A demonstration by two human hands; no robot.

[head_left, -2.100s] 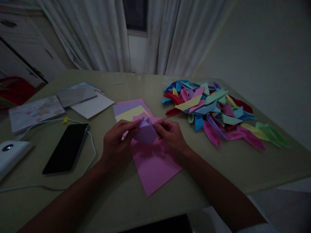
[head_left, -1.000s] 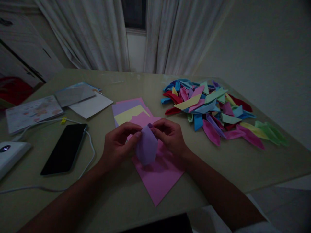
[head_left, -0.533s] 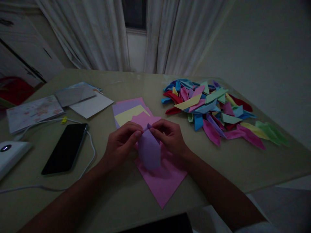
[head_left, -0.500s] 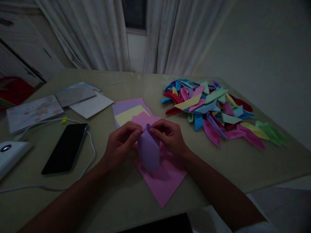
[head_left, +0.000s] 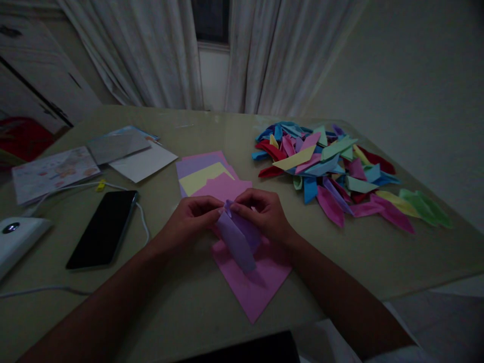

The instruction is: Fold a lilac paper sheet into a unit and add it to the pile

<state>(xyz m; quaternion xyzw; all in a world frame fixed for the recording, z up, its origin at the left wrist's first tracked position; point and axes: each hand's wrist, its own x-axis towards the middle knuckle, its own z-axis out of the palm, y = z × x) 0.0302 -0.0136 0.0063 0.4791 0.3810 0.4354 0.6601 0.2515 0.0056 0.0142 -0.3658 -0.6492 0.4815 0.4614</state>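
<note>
Left hand (head_left: 191, 216), right hand (head_left: 267, 214) pinch folded purple paper (head_left: 237, 242) slanting down between.

Room in home, by its look. Long pale curtains (head_left: 132, 55) are hanging at back, parting around dark window (head_left: 210, 20). White cabinet (head_left: 38, 50) with dark handles is standing at far left; plain wall (head_left: 408, 91) is running along right. Big table (head_left: 177, 307) is filling middle, carrying everyday household clutter: phone (head_left: 104, 229), white cable (head_left: 38, 289), patterned card (head_left: 56, 169), bright folded paper (head_left: 335, 191).
</note>
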